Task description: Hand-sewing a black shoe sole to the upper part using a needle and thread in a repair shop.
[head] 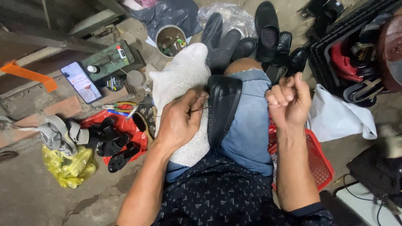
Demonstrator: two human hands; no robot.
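Cracked concrete floor (pixel 37 196), cluttered w/ shoes & tools. Your left hand (pixel 180 121) is pinched shut on a thin needle (pixel 200 109) at the edge of the black shoe (pixel 222 109) lying on your knee, beside white cloth (pixel 180 79). Right hand (pixel 289 100) is fisted, pulling thread (pixel 251 95) taut from the shoe. Red basket (pixel 320 161) sits under the right arm; phone (pixel 81 82) far left.

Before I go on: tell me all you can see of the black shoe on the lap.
The black shoe looks like smooth, slightly glossy leather with a ribbed sole edge. It lies lengthwise on the person's right thigh, against blue denim and a white cloth. The left hand presses at its edge with a thin tool; a taut thread runs from the shoe to the clenched right hand.
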